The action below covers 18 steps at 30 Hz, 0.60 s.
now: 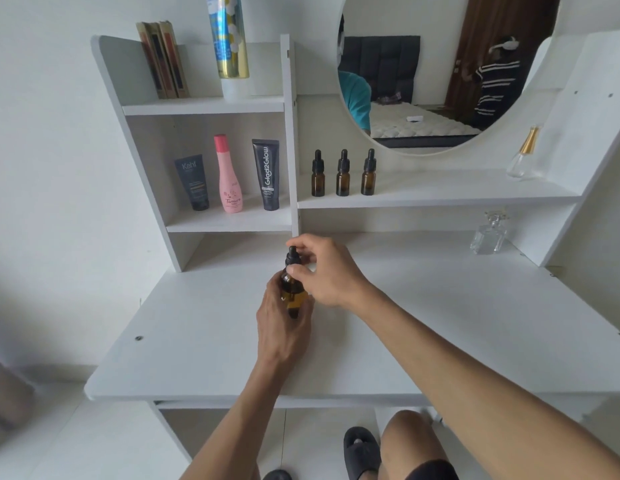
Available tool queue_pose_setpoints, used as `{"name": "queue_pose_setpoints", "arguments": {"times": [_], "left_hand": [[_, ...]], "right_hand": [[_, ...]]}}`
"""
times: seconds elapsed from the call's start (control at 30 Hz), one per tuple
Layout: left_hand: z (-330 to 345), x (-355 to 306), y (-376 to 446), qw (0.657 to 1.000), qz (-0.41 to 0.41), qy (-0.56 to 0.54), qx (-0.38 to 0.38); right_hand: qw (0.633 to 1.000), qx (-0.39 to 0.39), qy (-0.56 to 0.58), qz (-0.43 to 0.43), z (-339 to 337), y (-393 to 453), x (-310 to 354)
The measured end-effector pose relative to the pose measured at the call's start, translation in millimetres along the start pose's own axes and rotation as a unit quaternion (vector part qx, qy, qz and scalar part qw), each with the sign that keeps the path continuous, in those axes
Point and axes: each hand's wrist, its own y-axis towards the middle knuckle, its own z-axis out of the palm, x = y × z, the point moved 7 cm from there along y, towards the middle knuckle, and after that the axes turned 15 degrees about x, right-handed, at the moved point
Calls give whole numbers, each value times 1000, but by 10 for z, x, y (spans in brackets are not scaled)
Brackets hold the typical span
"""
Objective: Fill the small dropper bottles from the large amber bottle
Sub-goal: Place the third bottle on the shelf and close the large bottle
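The left hand [279, 315] gripped the large amber bottle [294, 296] standing on the white tabletop [197, 323], while the right hand [324, 271] pinched its black dropper cap [292, 258]. Three small dropper bottles [343, 174] stood capped on the shelf [440, 195] behind.

I'm at home, in a bedroom: my white vanity counter [204, 327] has a round mirror [423, 64] reflecting a bed [416, 124], and its shelves hold cosmetic tubes [266, 174], lotion [228, 174] and perfume bottles [488, 233].
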Motion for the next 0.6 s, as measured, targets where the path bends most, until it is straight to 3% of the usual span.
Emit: {"name": "queue_pose_setpoints", "arguments": {"times": [0.6], "left_hand": [[-3,88,7,999,0,-36,2]], "right_hand": [[999,-1,-36,-24,-65,106,45]]}}
